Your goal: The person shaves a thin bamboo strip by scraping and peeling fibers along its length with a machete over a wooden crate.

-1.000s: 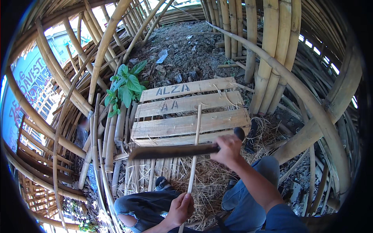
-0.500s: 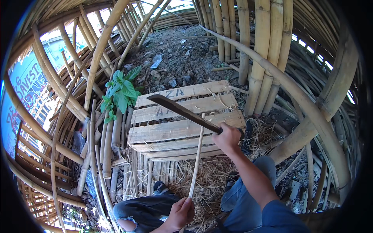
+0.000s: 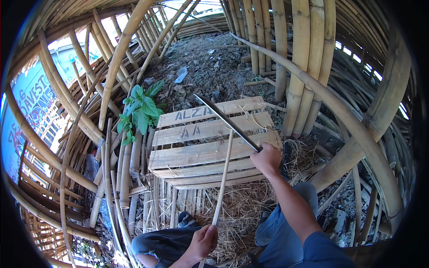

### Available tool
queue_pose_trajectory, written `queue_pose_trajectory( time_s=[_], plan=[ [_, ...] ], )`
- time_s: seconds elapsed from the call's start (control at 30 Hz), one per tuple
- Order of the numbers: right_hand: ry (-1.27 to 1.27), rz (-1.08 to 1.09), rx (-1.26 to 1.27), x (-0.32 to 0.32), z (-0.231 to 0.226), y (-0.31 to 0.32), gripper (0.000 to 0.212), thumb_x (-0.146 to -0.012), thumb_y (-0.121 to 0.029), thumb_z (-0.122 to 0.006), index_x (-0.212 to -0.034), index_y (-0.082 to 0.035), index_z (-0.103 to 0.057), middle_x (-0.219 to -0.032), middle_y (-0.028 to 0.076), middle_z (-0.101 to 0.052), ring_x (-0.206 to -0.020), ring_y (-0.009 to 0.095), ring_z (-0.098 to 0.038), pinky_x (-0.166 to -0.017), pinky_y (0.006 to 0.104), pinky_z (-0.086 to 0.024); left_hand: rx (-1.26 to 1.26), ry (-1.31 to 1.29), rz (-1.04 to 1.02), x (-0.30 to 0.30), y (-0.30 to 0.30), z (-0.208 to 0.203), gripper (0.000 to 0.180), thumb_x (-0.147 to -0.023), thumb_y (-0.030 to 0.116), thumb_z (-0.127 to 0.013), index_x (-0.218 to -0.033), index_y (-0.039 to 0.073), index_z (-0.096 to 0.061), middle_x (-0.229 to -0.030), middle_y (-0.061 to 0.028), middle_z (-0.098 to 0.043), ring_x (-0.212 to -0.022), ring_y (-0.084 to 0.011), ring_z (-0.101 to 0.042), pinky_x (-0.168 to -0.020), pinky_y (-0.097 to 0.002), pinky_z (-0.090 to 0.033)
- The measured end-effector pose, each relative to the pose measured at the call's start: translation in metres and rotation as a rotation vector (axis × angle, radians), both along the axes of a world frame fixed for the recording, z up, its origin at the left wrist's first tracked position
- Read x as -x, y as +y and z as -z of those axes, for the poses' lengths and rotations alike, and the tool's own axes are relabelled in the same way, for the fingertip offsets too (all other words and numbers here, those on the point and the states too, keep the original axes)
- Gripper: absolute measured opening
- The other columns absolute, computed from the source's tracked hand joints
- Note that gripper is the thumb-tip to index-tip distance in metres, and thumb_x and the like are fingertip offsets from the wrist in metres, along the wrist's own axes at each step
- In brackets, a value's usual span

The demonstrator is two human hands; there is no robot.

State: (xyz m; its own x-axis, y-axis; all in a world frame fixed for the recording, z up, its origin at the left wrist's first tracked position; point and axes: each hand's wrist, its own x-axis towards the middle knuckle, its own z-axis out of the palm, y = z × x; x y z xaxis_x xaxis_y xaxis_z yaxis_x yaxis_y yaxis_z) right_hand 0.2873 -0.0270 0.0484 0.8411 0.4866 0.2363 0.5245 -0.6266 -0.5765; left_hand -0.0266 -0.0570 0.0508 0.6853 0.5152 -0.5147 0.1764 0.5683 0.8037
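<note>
A long machete [image 3: 225,119] with a dark blade is gripped by my right hand [image 3: 267,158], over the right part of a slatted wooden crate [image 3: 196,154]. Its blade slants up and to the left, the narrow edge now facing me. Low in the view, my left hand [image 3: 203,243] is closed round a pale bamboo strip [image 3: 222,183]. The strip rises from my fist to the crate, its upper end close beside the blade; whether the two touch I cannot tell. Curly shavings [image 3: 255,107] lie on the crate's slats.
Shavings [image 3: 241,214] cover the ground between my legs. Leaning bamboo poles [image 3: 123,174] and a green leafy plant [image 3: 140,109] stand left of the crate. Thick upright bamboo posts [image 3: 308,67] and a slanting pole [image 3: 321,85] are at the right. Rocky soil [image 3: 201,62] lies behind.
The machete has turned, its flat side giving way to its narrow edge, and its tip has swung right and upward. The strip and my left hand have shifted slightly left.
</note>
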Motion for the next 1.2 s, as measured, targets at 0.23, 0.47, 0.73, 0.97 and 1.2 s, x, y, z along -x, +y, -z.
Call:
queue_pose_trajectory(
  time_s=[0.23,0.47,0.73,0.97,1.2],
  plan=[
    [-0.110,-0.172,-0.189,0.045,0.012,-0.030,0.015,-0.066,-0.018,-0.067,-0.064,-0.008,-0.056,-0.056,0.011,-0.058,-0.055,0.033,-0.060,-0.049,0.0428,-0.044,0.223,-0.143,-0.011,0.004,0.011,-0.010,0.035,-0.100,0.033,-0.033,-0.081,0.007,-0.045,-0.053,0.0041,-0.025,-0.043,-0.0065,-0.021,-0.040,-0.0234,-0.019],
    [-0.255,-0.622,-0.426,0.095,0.005,-0.042,0.015,-0.056,-0.009,-0.068,-0.065,-0.009,-0.055,-0.055,0.008,-0.055,-0.048,0.028,-0.055,-0.046,0.0363,-0.040,0.329,-0.155,-0.045,-0.009,0.024,-0.017,0.043,-0.099,0.039,-0.031,-0.074,0.007,-0.045,-0.050,0.0022,-0.028,-0.041,-0.0075,-0.021,-0.038,-0.0236,-0.019],
    [-0.330,-0.711,-0.351,0.107,0.008,-0.035,0.023,-0.049,-0.015,-0.071,-0.066,-0.011,-0.056,-0.058,0.005,-0.056,-0.053,0.024,-0.057,-0.053,0.0368,-0.042,0.068,-0.062,-0.193,-0.022,0.008,-0.009,0.044,-0.099,0.040,-0.032,-0.070,0.008,-0.043,-0.049,0.0000,-0.034,-0.039,-0.0087,-0.029,-0.037,-0.0239,-0.022],
    [-0.298,-0.589,-0.324,0.089,0.012,-0.028,0.018,-0.051,-0.013,-0.069,-0.064,-0.010,-0.056,-0.058,0.007,-0.057,-0.053,0.027,-0.058,-0.053,0.0387,-0.043,0.020,0.012,-0.168,-0.024,0.002,-0.004,0.042,-0.100,0.037,-0.032,-0.070,0.009,-0.043,-0.051,0.0005,-0.038,-0.041,-0.0084,-0.033,-0.039,-0.0228,-0.025],
    [-0.300,-0.740,-0.274,0.103,0.005,-0.033,0.020,-0.049,-0.015,-0.069,-0.062,-0.009,-0.055,-0.056,0.006,-0.055,-0.054,0.026,-0.058,-0.053,0.0381,-0.042,-0.058,0.010,-0.230,-0.023,0.002,0.002,0.042,-0.100,0.036,-0.033,-0.071,0.009,-0.043,-0.053,0.0017,-0.038,-0.041,-0.0067,-0.033,-0.039,-0.0218,-0.026]
  ],
)
